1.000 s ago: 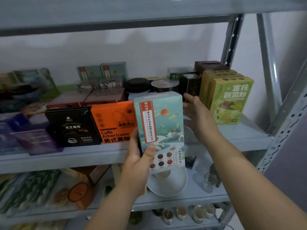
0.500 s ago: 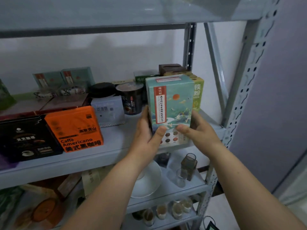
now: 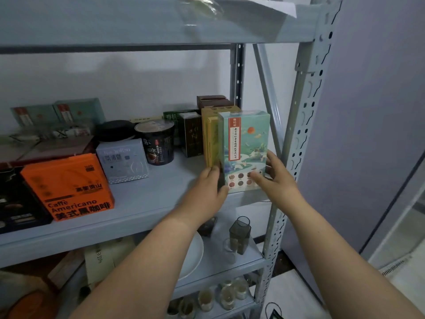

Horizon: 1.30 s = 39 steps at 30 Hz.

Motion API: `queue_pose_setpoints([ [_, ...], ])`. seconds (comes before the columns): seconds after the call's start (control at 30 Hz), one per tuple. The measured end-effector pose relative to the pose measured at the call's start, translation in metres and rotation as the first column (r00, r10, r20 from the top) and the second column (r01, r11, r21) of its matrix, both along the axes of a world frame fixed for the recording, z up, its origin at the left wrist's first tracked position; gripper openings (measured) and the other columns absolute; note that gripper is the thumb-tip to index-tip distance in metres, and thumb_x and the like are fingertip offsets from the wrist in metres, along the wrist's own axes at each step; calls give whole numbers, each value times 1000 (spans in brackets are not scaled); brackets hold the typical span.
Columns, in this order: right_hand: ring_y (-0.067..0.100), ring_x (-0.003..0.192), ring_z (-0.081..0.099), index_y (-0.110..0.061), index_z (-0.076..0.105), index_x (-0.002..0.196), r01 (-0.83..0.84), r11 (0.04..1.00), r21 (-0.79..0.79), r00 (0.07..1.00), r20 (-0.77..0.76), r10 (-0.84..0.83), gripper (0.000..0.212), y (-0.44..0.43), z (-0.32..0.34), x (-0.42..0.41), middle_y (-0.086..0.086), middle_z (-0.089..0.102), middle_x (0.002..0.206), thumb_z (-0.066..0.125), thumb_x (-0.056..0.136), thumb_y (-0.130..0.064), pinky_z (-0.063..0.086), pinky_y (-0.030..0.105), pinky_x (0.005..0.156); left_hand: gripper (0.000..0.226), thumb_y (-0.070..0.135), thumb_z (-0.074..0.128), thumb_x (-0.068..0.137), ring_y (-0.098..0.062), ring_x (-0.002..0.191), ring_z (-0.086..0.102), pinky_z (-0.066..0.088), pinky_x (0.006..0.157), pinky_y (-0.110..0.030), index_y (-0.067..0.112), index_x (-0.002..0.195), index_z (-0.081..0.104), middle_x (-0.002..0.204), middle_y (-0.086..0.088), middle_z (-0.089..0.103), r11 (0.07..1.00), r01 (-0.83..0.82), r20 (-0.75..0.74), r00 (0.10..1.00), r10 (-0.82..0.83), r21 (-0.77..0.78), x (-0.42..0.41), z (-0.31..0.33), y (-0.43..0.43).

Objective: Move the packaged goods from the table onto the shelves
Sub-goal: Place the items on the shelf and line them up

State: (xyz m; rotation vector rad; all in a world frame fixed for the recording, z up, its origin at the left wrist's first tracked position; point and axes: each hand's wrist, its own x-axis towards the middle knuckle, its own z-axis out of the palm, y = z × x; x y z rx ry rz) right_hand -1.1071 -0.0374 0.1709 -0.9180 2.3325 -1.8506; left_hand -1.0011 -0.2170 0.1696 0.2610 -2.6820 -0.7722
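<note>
Head view: teal box (image 3: 247,143) stood at the right end of the shelf (image 3: 149,199).
The left hand (image 3: 208,187) clamps its lower left edge and the right hand (image 3: 276,178) its lower right, in front of the yellow boxes (image 3: 209,139). This placement looks nearly finished, with only the release left. The counter is out of view, so I cannot tell what goods remain.

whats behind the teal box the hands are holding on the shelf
Directly behind the teal box stands a yellow box, only its left side and top edge showing; its front is covered. Farther back, a dark brown box peeks above. Anything else is hidden.
</note>
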Motion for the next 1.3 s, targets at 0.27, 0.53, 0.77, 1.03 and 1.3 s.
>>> queue_pose_setpoints([
  [0.27,-9,126,49,-41,4,158,74,995,-65,992,-96,-80,113,-16,2,5,-11,45,145,81,82,-8,50,15,98,60,42,46,102,-30,130,42,41,108,-47,14,152,28,149,-9,41,980,-43,85,995,60,-194,-11,-1,1],
  [0.53,-17,126,25,-21,-1,161,194,979,-56,952,-229,-201,128,-29,-6,7,4,29,151,91,72,-20,20,-11,91,59,44,40,103,-31,131,40,36,111,-43,12,151,30,146,-13,46,946,-29,150,985,82,-323,-11,-7,1],
  [0.77,-12,126,21,-22,-9,160,285,959,10,918,-290,-270,131,-35,-10,9,7,28,154,89,74,-30,28,16,102,59,43,36,105,-28,135,36,33,113,-40,12,154,25,149,-11,43,927,-13,122,991,63,-374,-7,-10,1],
  [1.03,31,140,36,-25,-8,160,435,898,68,820,-442,-364,133,-47,-22,16,13,23,154,81,68,-62,47,57,103,65,49,29,105,-25,141,32,28,116,-38,14,159,18,156,-6,38,891,-53,117,986,118,-451,11,-14,-12],
  [1.3,28,124,47,-27,-3,160,428,902,51,832,-414,-371,124,-51,-24,21,13,32,143,84,74,-45,52,50,96,66,50,25,106,-24,144,29,26,118,-37,14,160,16,160,-4,33,851,-50,133,981,139,-522,32,-17,-24],
])
